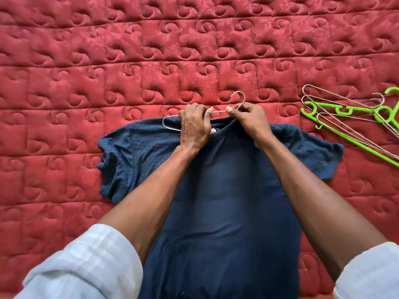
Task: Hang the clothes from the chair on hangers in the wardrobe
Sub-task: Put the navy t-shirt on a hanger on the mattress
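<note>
The navy T-shirt (226, 190) lies flat on the red quilted bed (64, 83), collar away from you and hem toward you, its long axis running straight out from your body. At the collar sits a wire hanger (170, 124). Its left shoulder loop projects out of the neck opening to the left, its hook (238, 98) rises above the collar toward the right, and the rest of it is hidden by the fabric and your hands.

Your left hand (194, 128) is closed at the collar's left side, fingers curled over the hanger wire and the neckline. Your right hand (248, 119) pinches the collar edge at the base of the hook, thumb on top. Both hands are about equally near the collar. The left is nearer the exposed loop.

The step in hand appears to be seating the hanger inside the neck. The exposed loop lies to the left of your fingers, so the coming move likely calls for working that end under the left shoulder seam while the right hand holds the collar open.

Spare wire hangers (345, 108) and green plastic hangers (354, 134) lie on the bed, well apart to the right.
</note>
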